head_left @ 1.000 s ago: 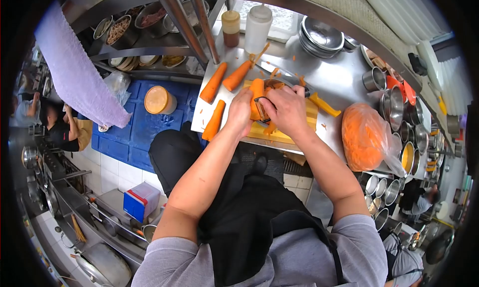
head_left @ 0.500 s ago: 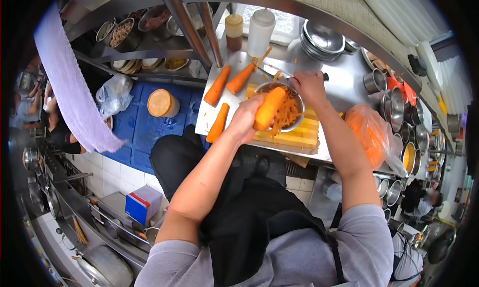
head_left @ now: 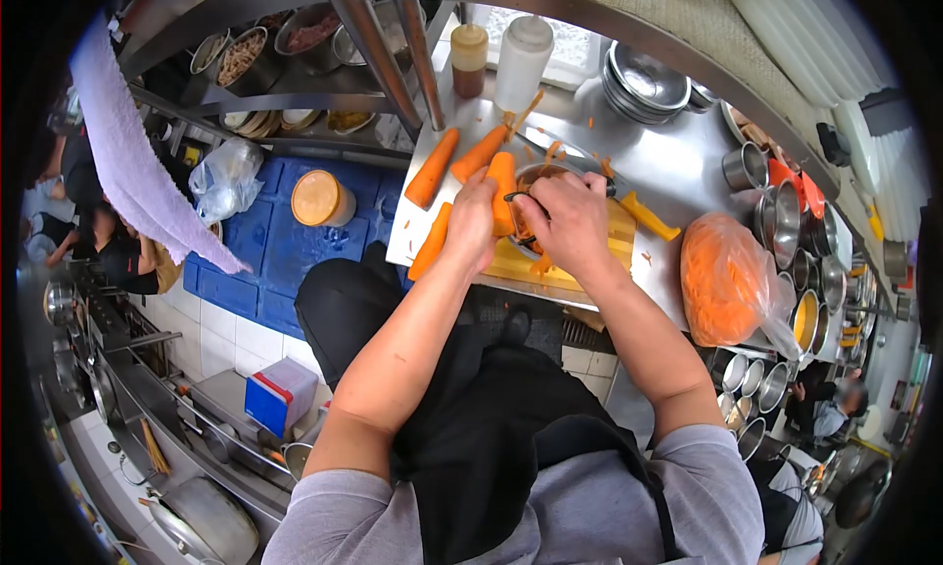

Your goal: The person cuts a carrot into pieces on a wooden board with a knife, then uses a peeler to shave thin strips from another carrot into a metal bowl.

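My left hand (head_left: pixel 471 223) is wrapped round a peeled carrot (head_left: pixel 502 182), which stands up from the fist beside a metal bowl (head_left: pixel 552 172). Against the carrot's right side, my right hand (head_left: pixel 572 219) grips a dark peeler (head_left: pixel 523 207); its blade is mostly hidden. Orange shavings cling around the bowl, which my right hand largely covers. Under it lies a yellow striped cutting board (head_left: pixel 619 243). Three more carrots rest to the left: one upper left (head_left: pixel 432 169), one with a stringy tip (head_left: pixel 480 153), and one partly behind my left hand (head_left: pixel 430 243).
Behind the bowl lies a knife (head_left: pixel 560 150). A yellow-handled tool (head_left: pixel 650 217) and a bag of orange shreds (head_left: pixel 725 280) are on the right. Squeeze bottles (head_left: pixel 525 62) and stacked metal bowls (head_left: pixel 648 79) stand at the back. A lidded tub (head_left: pixel 321 199) sits on the blue surface left.
My right hand has come from the back of the bowl to the carrot, now with the peeler in it. The carrot has turned more upright and shifted left.
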A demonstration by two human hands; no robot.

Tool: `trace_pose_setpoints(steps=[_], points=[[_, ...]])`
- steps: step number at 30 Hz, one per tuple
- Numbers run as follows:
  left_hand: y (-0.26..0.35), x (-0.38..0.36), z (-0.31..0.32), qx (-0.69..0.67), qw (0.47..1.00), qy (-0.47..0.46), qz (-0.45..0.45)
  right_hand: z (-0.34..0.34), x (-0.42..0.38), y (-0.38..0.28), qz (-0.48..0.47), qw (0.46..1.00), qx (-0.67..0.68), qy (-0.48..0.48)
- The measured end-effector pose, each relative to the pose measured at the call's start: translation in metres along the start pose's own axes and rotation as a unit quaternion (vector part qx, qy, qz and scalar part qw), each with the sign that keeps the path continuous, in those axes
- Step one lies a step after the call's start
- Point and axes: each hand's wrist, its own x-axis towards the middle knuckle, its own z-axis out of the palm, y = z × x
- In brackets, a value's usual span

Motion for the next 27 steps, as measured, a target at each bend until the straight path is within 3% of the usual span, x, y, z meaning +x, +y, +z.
trace_pose_setpoints(steps=[7, 9, 14, 20, 22, 27], points=[[0.005, -0.011, 0.008, 0.013, 1.000, 0.009, -0.013, 0.014, 0.005, 0.010, -0.062, 0.998, -0.005, -0.032], [-0.004, -0.003, 0.000, 0.013, 0.999, -0.041, -0.010, 0.013, 0.011, 0.015, -0.084, 0.995, 0.002, -0.048], [0.002, -0.007, -0.005, 0.017, 0.997, -0.062, -0.038, 0.014, 0.027, 0.048, -0.124, 0.989, -0.023, -0.079], [0.013, -0.018, 0.009, 0.030, 0.989, -0.120, -0.075, 0.027, 0.021, 0.132, -0.032, 0.982, -0.153, -0.104], [0.012, -0.018, 0.007, 0.013, 0.991, -0.114, -0.067, 0.020, 0.015, 0.120, 0.029, 0.987, -0.142, -0.064], [0.015, -0.014, 0.008, 0.014, 0.997, -0.051, -0.058, 0.007, 0.007, 0.075, 0.066, 0.991, -0.111, -0.019]])
